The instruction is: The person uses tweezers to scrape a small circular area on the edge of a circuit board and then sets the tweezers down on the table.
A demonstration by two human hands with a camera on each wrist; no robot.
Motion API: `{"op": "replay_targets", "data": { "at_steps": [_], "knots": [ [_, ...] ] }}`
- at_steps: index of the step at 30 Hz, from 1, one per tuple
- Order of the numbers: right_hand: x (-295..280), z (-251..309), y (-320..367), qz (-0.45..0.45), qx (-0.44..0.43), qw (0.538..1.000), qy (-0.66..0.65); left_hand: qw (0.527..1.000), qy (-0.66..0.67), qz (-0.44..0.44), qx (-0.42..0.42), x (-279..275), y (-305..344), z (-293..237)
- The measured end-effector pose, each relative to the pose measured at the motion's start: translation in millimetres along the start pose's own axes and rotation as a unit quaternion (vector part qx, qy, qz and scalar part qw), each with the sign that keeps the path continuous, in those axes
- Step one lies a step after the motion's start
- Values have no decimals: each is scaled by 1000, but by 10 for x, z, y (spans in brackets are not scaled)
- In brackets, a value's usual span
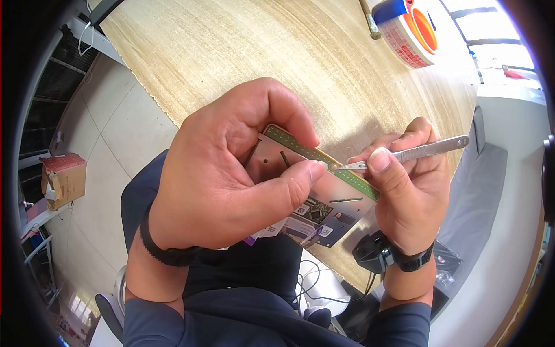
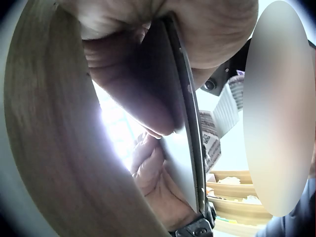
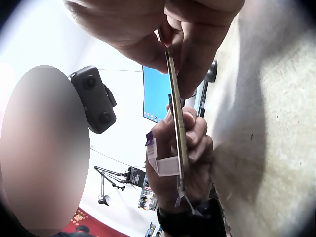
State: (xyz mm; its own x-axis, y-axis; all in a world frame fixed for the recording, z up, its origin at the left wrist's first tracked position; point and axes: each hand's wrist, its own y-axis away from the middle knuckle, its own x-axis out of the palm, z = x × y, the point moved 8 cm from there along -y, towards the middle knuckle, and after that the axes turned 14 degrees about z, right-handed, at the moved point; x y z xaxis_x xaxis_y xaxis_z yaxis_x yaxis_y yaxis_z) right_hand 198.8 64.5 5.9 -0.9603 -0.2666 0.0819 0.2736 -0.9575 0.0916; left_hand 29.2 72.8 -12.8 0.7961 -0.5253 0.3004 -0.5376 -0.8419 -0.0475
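My left hand (image 1: 231, 168) grips a thin electronic panel (image 1: 341, 203), its thumb over the near face and its index finger curled past the far edge. The panel has a green dotted strip along its upper edge, a metallic face, a small chip and a white ribbon cable (image 3: 167, 166) with a purple tab. My right hand (image 1: 413, 179) pinches a slim silver metal tool (image 1: 430, 148) with a ribbed handle and pointed tip. That tip lies at the green strip, beside a small round spot close to my left thumb. Edge-on, the panel (image 3: 177, 118) shows between both hands.
On the wooden table (image 1: 191, 52), a white tub (image 1: 402, 43) with an orange opening stands at the far right, beside a wooden-handled brush (image 1: 370, 20). A cardboard box (image 1: 63, 179) is off to the left. A monitor (image 3: 155, 94) shows in the right wrist view.
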Motion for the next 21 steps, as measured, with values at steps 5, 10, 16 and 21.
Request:
{"op": "replay_targets", "data": {
  "at_steps": [5, 10, 16, 21],
  "knots": [
    [0, 17, 4, -5, -3, 1000, -1, 1000, 12, 5, -8, -5, -1, 7],
    [9, 25, 1, -7, -11, 1000, -7, 1000, 25, 7, -5, 0, -6, 18],
    [-6, 26, -1, -7, -18, 1000, -5, 1000, 20, 5, -5, 1, -10, 6],
    [-6, 20, 5, -7, -17, 1000, 0, 1000, 24, -3, -2, 6, -3, 1]
  ]
}}
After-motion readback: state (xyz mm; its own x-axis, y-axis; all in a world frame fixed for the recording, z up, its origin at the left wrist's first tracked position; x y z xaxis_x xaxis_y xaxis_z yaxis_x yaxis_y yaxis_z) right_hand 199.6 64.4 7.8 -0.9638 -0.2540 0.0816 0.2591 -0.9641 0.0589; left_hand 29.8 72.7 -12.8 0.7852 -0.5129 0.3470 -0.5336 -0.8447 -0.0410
